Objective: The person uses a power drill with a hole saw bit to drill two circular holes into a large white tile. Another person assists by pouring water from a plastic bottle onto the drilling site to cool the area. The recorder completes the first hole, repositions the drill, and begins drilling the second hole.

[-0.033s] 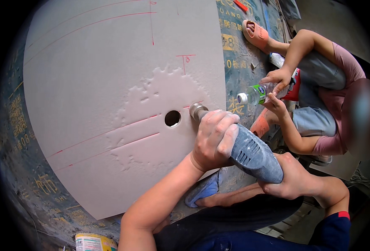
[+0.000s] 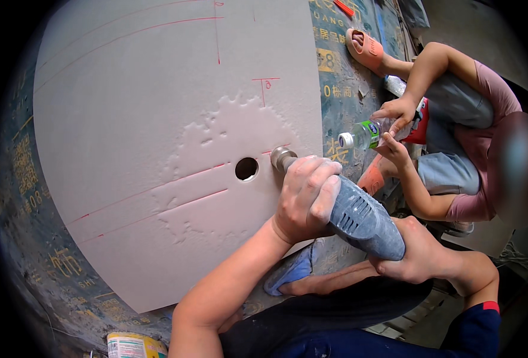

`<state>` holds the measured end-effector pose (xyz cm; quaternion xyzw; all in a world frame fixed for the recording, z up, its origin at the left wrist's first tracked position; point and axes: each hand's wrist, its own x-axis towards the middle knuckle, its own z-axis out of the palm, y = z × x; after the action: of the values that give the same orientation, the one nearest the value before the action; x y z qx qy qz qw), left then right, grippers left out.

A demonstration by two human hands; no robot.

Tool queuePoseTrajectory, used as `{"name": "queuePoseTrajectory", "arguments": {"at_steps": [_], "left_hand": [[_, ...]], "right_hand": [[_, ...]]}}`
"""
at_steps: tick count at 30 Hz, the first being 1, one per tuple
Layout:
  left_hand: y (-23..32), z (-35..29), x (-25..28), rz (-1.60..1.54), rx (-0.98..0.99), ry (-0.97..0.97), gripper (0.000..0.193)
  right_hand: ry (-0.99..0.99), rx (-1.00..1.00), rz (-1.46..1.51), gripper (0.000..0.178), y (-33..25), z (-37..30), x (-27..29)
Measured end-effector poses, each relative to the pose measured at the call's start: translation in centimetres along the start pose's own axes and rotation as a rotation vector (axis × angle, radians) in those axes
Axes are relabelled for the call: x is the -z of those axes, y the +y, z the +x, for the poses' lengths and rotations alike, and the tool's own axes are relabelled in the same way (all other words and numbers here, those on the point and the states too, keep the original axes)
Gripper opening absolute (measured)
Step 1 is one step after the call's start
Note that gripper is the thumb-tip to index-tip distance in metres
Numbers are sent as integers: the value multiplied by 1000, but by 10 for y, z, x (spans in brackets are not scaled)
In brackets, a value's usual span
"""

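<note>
1. The left grip [image 2: 305, 198] is wrapped around the front of the dusty grey power tool [image 2: 362, 216], just behind its cylindrical metal bit [image 2: 283, 158].
2. The right grip [image 2: 418, 253] clasps the tool's rear end, so the body lies between both.
3. The bit is at the pale panel [image 2: 126, 119], right of a round hole [image 2: 246, 169]; contact is unclear.
4. Nearby, a co-worker's hands [image 2: 399, 110] hold a clear bottle [image 2: 366, 135].

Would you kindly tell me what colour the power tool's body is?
The power tool has a bluish-grey body with pale dust, shown best in the head view.
</note>
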<state>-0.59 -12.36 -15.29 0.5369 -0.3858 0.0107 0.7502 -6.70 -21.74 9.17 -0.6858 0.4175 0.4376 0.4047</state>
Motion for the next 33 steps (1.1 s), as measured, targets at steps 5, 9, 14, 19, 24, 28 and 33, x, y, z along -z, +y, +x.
{"name": "queuePoseTrajectory", "arguments": {"at_steps": [5, 9, 14, 19, 24, 28, 33], "left_hand": [[-4, 0, -3, -2, 15, 15, 55], [-5, 5, -3, -5, 40, 22, 60], [-6, 14, -5, 7, 46, 0, 65], [-10, 17, -12, 3, 38, 2, 68], [-11, 22, -16, -12, 54, -43, 73], [-13, 24, -20, 0, 54, -62, 75], [-11, 27, -23, -7, 65, -80, 73]], "right_hand": [[-8, -32, 62, 30, -12, 3, 9], [-22, -55, 67, 31, -13, 4, 17], [16, 32, 109, 35, -4, 7, 24], [30, 196, 129, 45, 18, 17, 35], [61, 197, 265, 57, 27, 19, 41], [76, 199, 335, 66, 32, 19, 42], [93, 200, 405, 78, 40, 18, 44]]}}
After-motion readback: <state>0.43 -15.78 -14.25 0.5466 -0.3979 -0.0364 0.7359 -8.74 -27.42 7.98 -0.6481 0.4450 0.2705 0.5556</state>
